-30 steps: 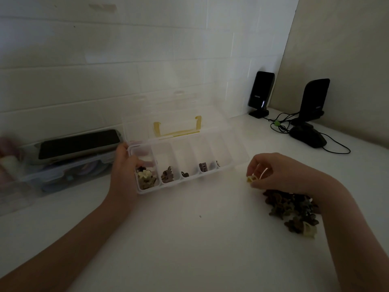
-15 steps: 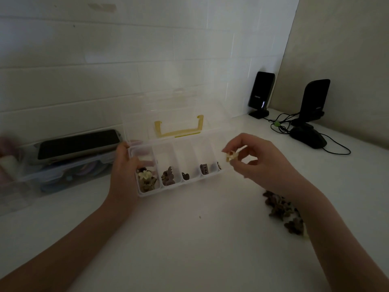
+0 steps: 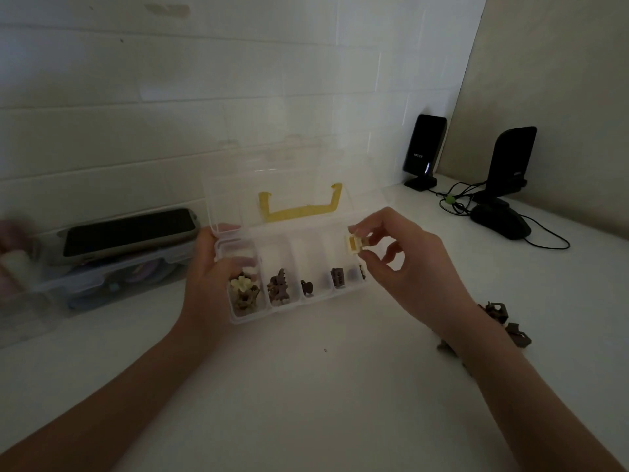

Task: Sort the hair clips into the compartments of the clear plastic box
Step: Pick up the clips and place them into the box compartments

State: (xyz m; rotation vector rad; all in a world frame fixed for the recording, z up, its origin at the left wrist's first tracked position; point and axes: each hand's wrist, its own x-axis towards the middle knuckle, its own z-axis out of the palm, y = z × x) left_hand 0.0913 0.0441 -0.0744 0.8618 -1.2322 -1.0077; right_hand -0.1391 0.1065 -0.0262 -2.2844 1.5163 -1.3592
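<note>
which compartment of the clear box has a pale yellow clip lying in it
The leftmost compartment, beside the left hand: a pale flower clip tops its pile. The other compartments hold only dark brown clips.

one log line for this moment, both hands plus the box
left hand: holds clear box at its left end | right hand: pinches cream clip above the box's right compartments | loose clips: on table, right

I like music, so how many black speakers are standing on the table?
2: one black upright speaker by the white tiled wall, the other black upright speaker further right, behind a black computer mouse.
</note>
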